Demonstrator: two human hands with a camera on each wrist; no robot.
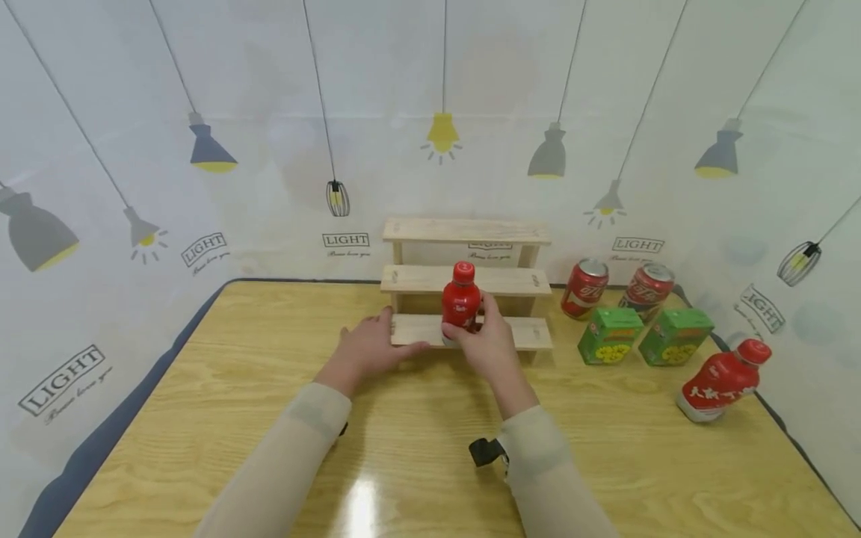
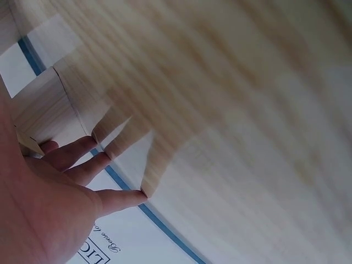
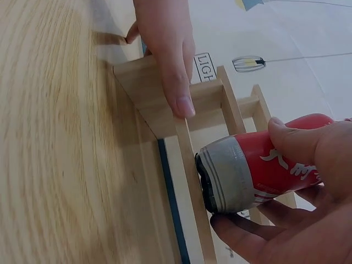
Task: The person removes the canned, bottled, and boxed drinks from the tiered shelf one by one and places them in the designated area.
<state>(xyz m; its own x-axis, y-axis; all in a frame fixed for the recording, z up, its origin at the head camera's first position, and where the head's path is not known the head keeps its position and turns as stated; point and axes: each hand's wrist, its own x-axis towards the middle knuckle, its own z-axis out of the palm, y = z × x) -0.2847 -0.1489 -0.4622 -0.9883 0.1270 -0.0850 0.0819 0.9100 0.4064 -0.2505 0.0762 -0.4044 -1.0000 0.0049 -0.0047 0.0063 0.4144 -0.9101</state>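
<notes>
A red drink bottle (image 1: pixel 461 302) with a red cap and white lettering stands over the lowest board of a three-step wooden shelf (image 1: pixel 531 332). My right hand (image 1: pixel 487 344) grips it, thumb on the near side and fingers behind. In the right wrist view, the bottle's base (image 3: pixel 225 176) is at the board, and contact is hard to make out. At the shelf's left end is my left hand (image 1: pixel 366 347), its thumb along the lowest board's front edge. Its other fingers (image 2: pixel 124 199) reach down straight and spread, tips at the tabletop.
Right of the shelf stand two red cans (image 1: pixel 584 290) (image 1: pixel 649 288), with two green boxes (image 1: pixel 608 336) (image 1: pixel 676 336) in front. A second red bottle (image 1: pixel 720 381) stands near the right edge of the wooden table (image 1: pixel 255 359). A lamp-printed cloth (image 1: pixel 282 149) hangs behind.
</notes>
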